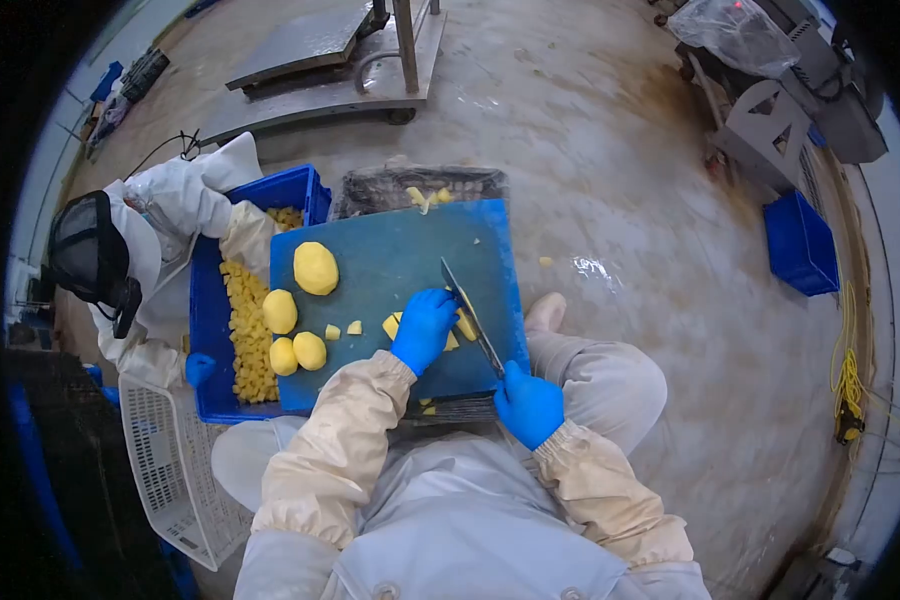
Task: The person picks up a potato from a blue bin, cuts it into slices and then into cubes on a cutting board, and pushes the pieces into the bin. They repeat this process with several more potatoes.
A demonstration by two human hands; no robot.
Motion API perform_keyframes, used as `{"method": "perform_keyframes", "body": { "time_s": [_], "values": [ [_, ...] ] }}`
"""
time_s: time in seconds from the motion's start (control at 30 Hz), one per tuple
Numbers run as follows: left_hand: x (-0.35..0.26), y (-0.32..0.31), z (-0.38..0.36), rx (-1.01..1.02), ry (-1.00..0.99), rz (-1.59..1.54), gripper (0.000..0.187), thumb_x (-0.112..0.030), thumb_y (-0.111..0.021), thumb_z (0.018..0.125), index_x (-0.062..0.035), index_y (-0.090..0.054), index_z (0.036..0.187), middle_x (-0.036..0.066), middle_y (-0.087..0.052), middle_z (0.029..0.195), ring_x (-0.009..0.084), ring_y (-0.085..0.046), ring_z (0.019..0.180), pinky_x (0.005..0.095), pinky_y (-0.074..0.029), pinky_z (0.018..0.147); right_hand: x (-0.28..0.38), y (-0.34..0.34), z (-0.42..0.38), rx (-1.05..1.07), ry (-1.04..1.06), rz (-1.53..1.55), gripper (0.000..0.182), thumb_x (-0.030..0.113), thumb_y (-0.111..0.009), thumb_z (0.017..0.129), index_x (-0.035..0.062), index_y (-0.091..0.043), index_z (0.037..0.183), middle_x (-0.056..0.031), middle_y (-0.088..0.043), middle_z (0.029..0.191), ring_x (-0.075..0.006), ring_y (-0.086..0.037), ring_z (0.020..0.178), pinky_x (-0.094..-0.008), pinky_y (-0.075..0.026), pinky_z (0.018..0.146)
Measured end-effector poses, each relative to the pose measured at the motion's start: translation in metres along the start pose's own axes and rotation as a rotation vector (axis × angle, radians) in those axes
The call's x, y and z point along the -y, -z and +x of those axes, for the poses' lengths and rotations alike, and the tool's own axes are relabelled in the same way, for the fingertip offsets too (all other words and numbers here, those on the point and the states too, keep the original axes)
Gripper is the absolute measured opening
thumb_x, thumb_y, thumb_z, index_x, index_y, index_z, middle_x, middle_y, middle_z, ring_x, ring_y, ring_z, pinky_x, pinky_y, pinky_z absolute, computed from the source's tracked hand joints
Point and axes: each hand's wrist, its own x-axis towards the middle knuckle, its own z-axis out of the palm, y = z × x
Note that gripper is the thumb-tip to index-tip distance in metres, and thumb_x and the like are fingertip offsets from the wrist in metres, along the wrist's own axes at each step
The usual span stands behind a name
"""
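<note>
My left hand (425, 328), in a blue glove, has its fingers closed over cut potato pieces (392, 325) on the blue cutting board (380, 250). Gripped in my right hand (530, 405), also blue-gloved, is the handle of a knife (475, 318). Its blade points up and left, just right of my left hand, with a yellow potato piece (466, 325) beside it. Several peeled whole potatoes, among them a large one (316, 268), rest on the board's left side. Two small chunks (354, 328) lie between them and my left hand.
A blue crate (210, 330) of potato cubes (250, 345) stands left, beside a co-worker (170, 215). Behind the board is a dark crate (360, 190) with scraps. A white basket (165, 460) sits lower left; a metal cart (320, 105) stands ahead, a blue bin (800, 243) right.
</note>
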Motion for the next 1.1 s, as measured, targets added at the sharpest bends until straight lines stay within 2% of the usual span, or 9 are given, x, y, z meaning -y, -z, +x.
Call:
{"method": "perform_keyframes", "body": {
  "time_s": [0.33,0.6,0.67,0.7,0.73,0.8,0.9,1.0,1.1],
  "values": [
    [0.006,-0.008,-0.004,-0.016,0.032,-0.007,0.018,-0.006,-0.061,0.068,-0.0023,-0.06,0.086,0.014,-0.058,0.094,0.0324,-0.054,0.087,0.0406,-0.042,0.078,0.005,-0.019,0.034,0.129,-0.071,-0.076,0.016,0.016,-0.052,0.078,0.0027,-0.049,0.087,-0.0174,-0.059,0.06,-0.0345,-0.061,0.056,-0.0476,-0.046,0.048],
    [0.013,0.018,-0.006,0.106,0.076,-0.068,0.027,-0.009,-0.064,0.068,-0.0023,-0.06,0.094,0.018,-0.057,0.1,0.0352,-0.053,0.095,0.0415,-0.043,0.082,-0.013,-0.023,0.013,-0.115,-0.033,0.124,0.023,0.019,-0.052,0.081,0.0029,-0.05,0.098,-0.0184,-0.057,0.061,-0.0372,-0.057,0.055,-0.0475,-0.044,0.049],
    [0.01,0.053,0.005,0.082,-0.149,0.012,0.033,-0.006,-0.062,0.068,-0.0048,-0.058,0.1,0.016,-0.053,0.107,0.0355,-0.047,0.104,0.0421,-0.04,0.086,-0.013,-0.006,0.005,-0.224,-0.072,0.163,0.021,0.02,-0.05,0.082,0.0034,-0.05,0.095,-0.0188,-0.057,0.061,-0.0375,-0.057,0.054,-0.0472,-0.044,0.049],
    [0.019,0.064,0.004,0.268,-0.171,0.099,0.057,-0.012,-0.067,0.067,-0.009,-0.048,0.121,0.016,-0.046,0.122,0.036,-0.04,0.117,0.0457,-0.037,0.091,-0.02,-0.006,0.0,-0.238,-0.093,0.195,0.022,0.019,-0.052,0.081,0.0035,-0.052,0.096,-0.0187,-0.057,0.062,-0.0368,-0.057,0.054,-0.0471,-0.043,0.048],
    [0.015,0.078,0.005,0.267,-0.173,0.104,0.057,-0.012,-0.067,0.067,-0.009,-0.048,0.121,0.016,-0.046,0.122,0.036,-0.04,0.117,0.0457,-0.037,0.091,-0.024,-0.005,-0.004,-0.242,-0.09,0.197,0.022,0.019,-0.052,0.081,0.0035,-0.052,0.096,-0.0187,-0.057,0.062,-0.0368,-0.057,0.054,-0.0471,-0.043,0.048],
    [0.007,0.101,0.006,0.669,-0.23,0.392,0.085,-0.022,-0.075,0.061,-0.0149,-0.033,0.135,0.015,-0.03,0.138,0.038,-0.03,0.126,0.0512,-0.033,0.096,-0.029,-0.004,-0.014,-0.243,-0.167,0.225,0.017,0.019,-0.053,0.08,0.0049,-0.053,0.089,-0.0194,-0.057,0.062,-0.0372,-0.057,0.056,-0.0476,-0.043,0.049],
    [0.003,0.103,0.012,0.844,-0.349,0.493,0.104,-0.028,-0.079,0.054,-0.0238,-0.021,0.14,0.012,-0.013,0.147,0.0375,-0.019,0.132,0.0568,-0.026,0.099,-0.034,-0.014,-0.02,-0.244,-0.198,0.265,0.016,0.02,-0.055,0.079,0.0056,-0.051,0.086,-0.0197,-0.057,0.063,-0.0382,-0.057,0.058,-0.0483,-0.043,0.05],
    [0.007,0.088,0.03,0.906,-0.484,0.491,0.107,-0.022,-0.081,0.053,-0.0278,-0.019,0.14,0.012,-0.008,0.147,0.038,-0.015,0.133,0.0597,-0.022,0.101,-0.034,-0.02,-0.023,-0.213,-0.2,0.276,0.016,0.02,-0.055,0.079,0.0054,-0.05,0.083,-0.0198,-0.058,0.064,-0.0392,-0.057,0.06,-0.0489,-0.043,0.051],
    [0.009,0.077,0.045,0.984,-0.638,0.514,0.114,-0.029,-0.082,0.049,-0.0302,-0.014,0.141,0.015,-0.003,0.147,0.0377,-0.012,0.134,0.0605,-0.021,0.101,-0.035,-0.026,-0.026,-0.161,-0.209,0.257,0.019,0.023,-0.054,0.08,0.0056,-0.049,0.086,-0.0204,-0.058,0.065,-0.0397,-0.057,0.06,-0.0493,-0.043,0.052]
  ]
}}
